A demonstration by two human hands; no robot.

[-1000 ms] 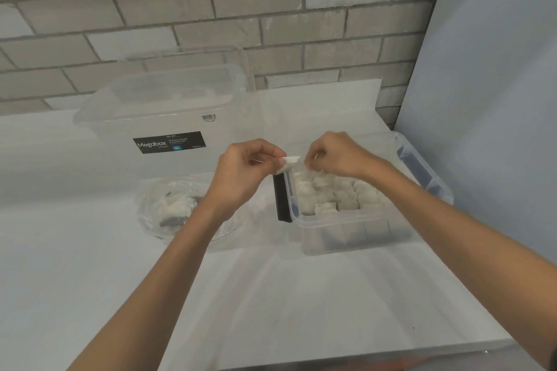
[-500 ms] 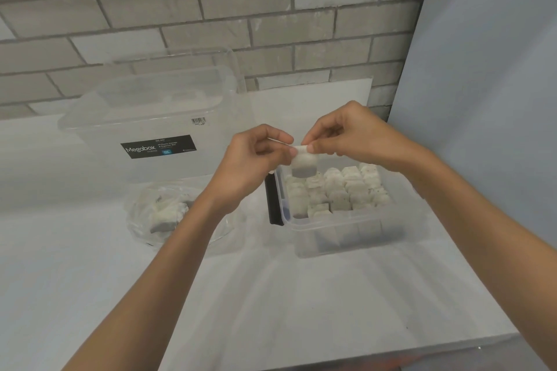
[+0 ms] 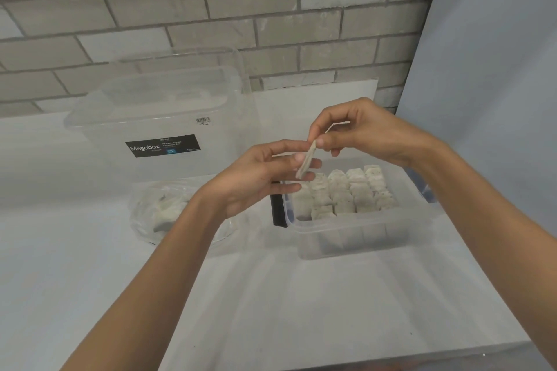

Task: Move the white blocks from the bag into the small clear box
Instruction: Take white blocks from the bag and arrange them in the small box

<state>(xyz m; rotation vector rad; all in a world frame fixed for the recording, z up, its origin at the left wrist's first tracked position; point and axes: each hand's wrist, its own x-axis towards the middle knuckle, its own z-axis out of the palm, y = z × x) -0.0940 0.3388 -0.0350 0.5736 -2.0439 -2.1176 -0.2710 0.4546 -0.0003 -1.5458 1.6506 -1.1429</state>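
A thin white block (image 3: pixel 306 159) hangs in the air above the left end of the small clear box (image 3: pixel 355 233). My right hand (image 3: pixel 358 131) pinches its top edge between thumb and forefinger. My left hand (image 3: pixel 259 178) is just below and left of it, fingers stretched out, thumb and fingertips touching the block's lower part. The box holds several white blocks (image 3: pixel 346 190) packed in rows. The clear bag (image 3: pixel 168 211) lies on the table to the left, partly hidden by my left forearm, with a few white blocks inside.
A large clear Megabox bin (image 3: pixel 162 117) stands behind the bag against the brick wall. A black clip (image 3: pixel 278 208) sits on the small box's left end. A pale blue panel (image 3: pixel 488 69) rises on the right. The white table's front edge (image 3: pixel 361 361) is near.
Both hands have lifted slightly above the box. The block has turned from flat to edge-on, and my left hand's fingers have loosened from a pinch to stretched out.
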